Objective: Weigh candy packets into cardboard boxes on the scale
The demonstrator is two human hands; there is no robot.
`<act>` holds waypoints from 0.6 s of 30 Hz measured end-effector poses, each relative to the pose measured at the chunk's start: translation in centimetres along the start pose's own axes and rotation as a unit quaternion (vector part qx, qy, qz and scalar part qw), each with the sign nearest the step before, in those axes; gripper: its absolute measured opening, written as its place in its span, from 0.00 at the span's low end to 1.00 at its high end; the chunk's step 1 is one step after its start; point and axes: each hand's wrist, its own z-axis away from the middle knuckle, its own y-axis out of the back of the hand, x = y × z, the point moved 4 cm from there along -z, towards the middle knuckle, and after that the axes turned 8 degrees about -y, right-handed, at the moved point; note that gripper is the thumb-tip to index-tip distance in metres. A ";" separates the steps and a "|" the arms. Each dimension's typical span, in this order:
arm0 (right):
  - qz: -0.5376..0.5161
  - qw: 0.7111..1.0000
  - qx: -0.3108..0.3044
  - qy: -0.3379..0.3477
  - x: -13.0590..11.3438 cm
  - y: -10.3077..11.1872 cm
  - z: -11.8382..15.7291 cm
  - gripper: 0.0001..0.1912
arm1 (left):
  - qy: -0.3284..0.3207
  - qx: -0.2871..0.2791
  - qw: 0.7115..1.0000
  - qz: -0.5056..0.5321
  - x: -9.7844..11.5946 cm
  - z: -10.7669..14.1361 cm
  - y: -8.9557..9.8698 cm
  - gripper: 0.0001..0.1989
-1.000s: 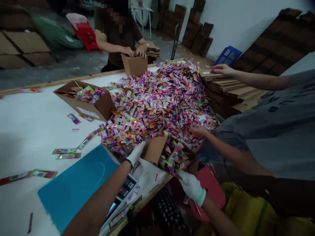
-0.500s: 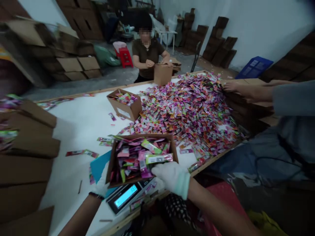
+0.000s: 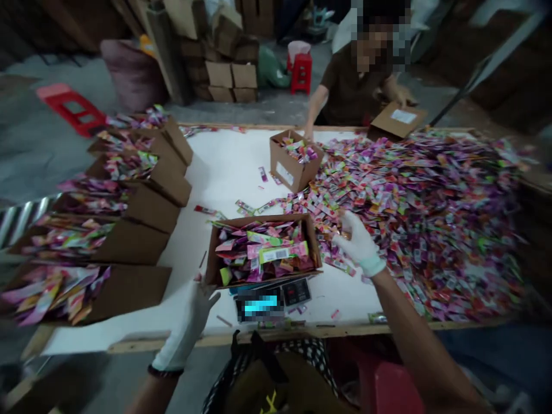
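We are filling cartons: our right hand (image 3: 360, 246) is curled at the edge of the sachet heap (image 3: 422, 224), though we cannot tell if it grips any, while our left hand (image 3: 187, 322) hangs open beside the nearest carton (image 3: 263, 250), which seems to call for another handful.

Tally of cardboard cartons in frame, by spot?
Cartons of packets in the left row: 6
Carton of packets in front of the person: 1
Carton of packets on the table's far side: 1
Carton beside the co-worker: 1
Total: 9
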 end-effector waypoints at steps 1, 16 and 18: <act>0.051 0.995 -0.006 -0.082 3.5 -1.3 -1.5 0.52 | 0.032 0.030 0.999 0.010 -0.9 0.3 1.4 0.15; 0.256 0.931 -0.132 -0.226 15.6 -8.5 -7.5 0.34 | 0.151 0.152 0.976 0.033 -6.3 5.5 8.0 0.15; 0.238 0.927 -0.162 -0.241 15.4 -7.5 -7.0 0.29 | 0.146 0.123 0.981 0.021 -6.5 5.0 6.8 0.14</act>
